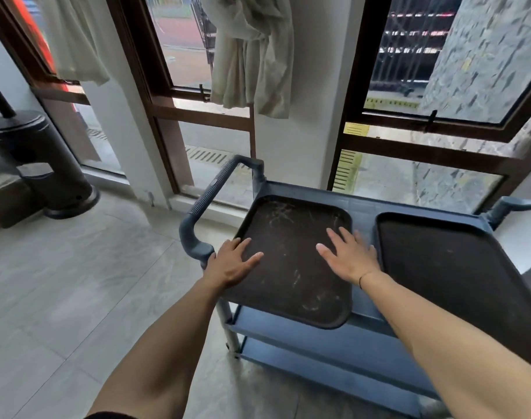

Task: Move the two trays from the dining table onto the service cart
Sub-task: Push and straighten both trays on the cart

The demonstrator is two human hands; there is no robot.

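both trays sit on the service cart [361,204]. our left hand [232,263] and right hand [347,258] rest flat and unclenched on the scuffed tray [291,255]; stiff, light, probably slick, best gripped by its rims.

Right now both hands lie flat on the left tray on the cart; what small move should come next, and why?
Probably push the left tray a little further onto the cart: its near corner overhangs the cart's front edge. The left hand and right hand lie open on it, and the right tray lies beside it.
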